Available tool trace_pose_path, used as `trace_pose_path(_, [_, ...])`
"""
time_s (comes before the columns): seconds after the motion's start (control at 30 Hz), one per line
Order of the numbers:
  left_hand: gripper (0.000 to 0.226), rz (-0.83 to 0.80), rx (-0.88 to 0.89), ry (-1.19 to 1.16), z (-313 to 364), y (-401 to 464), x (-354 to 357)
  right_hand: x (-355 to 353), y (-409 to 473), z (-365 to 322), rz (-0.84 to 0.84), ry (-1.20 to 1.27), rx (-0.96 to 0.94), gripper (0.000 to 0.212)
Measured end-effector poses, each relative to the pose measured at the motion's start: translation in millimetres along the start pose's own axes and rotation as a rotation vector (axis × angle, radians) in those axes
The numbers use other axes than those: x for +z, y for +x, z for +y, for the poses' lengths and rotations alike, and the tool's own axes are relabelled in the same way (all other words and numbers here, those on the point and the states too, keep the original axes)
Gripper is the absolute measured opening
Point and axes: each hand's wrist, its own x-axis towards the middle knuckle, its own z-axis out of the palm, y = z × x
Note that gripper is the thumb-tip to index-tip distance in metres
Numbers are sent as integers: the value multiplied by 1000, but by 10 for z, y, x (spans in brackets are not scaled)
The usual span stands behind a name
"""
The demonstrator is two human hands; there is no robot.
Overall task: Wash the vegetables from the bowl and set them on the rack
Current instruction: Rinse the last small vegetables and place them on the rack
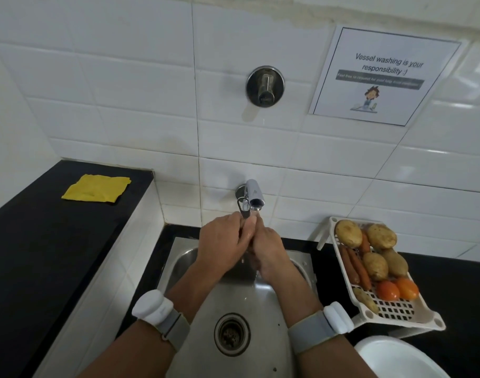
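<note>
Left hand (219, 241) & right hand (268, 249) held together under tap (253, 196), over sink (233, 296); grip state can't be told. Veg piled on rack (397, 312).

wall sign (384, 75), "Vessel washing is your responsibility :)"

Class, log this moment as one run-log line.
hands: left hand and right hand together under tap | rack: vegetables loaded | bowl: looks empty
</note>
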Motion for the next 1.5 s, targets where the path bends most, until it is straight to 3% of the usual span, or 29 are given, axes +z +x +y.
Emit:
trace_pose_path(0.03, [55, -20, -65, -126, 11, -15, 16, -29, 30, 7, -5, -10, -30, 63])
trace_pose_path(0.1, [61, -52, -377, -508, 44, -15, 43, -87, 34, -22, -18, -68, -131, 54])
trace_pose_path(0.17, [66, -73, -601, -730, 34, 32, 78, -152, 34, -36, -20, -230, -221, 44])
trace_pose_path(0.27, [66, -132, -666, -900, 76, 103, 49, -234, 3, -35, -16, -437, -327, 26])
trace_pose_path(0.33, [60, -173, -677, -988, 180, 140, 37, -317, -50, -43, -4, -517, -384, 30])
trace_pose_path(0.4, [42, -239, -635, -928, 242, 157, 70, -372, -121, -64, 48, -617, -464, 34])
trace_pose_path(0.5, [24, -301, -432, -565, 268, 186, 78, -416, -175, -26, 60, -851, -553, 28])
trace_pose_path(0.57, [33, -354, -334, -325, 309, 183, 41, -461, -215, 74, -17, -1016, -495, 33])
trace_pose_path(0.67, [61, -427, -219, -39, 296, 169, -39, -528, -241, 238, -20, -1036, -416, 34])
trace_pose_path(0.77, [74, -572, -260, 70, 336, 134, -55, -619, -281, 336, 42, -990, -392, 32])
trace_pose_path(0.93, [54, -730, -262, 17, 682, -131, 168, -1057, -369, 425, 123, -865, -317, 36])
trace_pose_path(1.17, [39, -841, -288, -476, 1434, -359, 567, -2124, -599, 690, 396, -520, -231, 41])
trace_pose_path(1.3, [52, -887, -224, -593, 1794, -382, 682, -2563, -667, 837, 545, -445, -186, 43])
trace_pose_path(1.4, [54, -933, -200, -602, 2055, -440, 772, -2801, -673, 960, 496, -489, -212, 36])
trace_pose_path(1.5, [67, -935, -171, -576, 2210, -523, 856, -2900, -680, 1095, 369, -691, -202, 31])
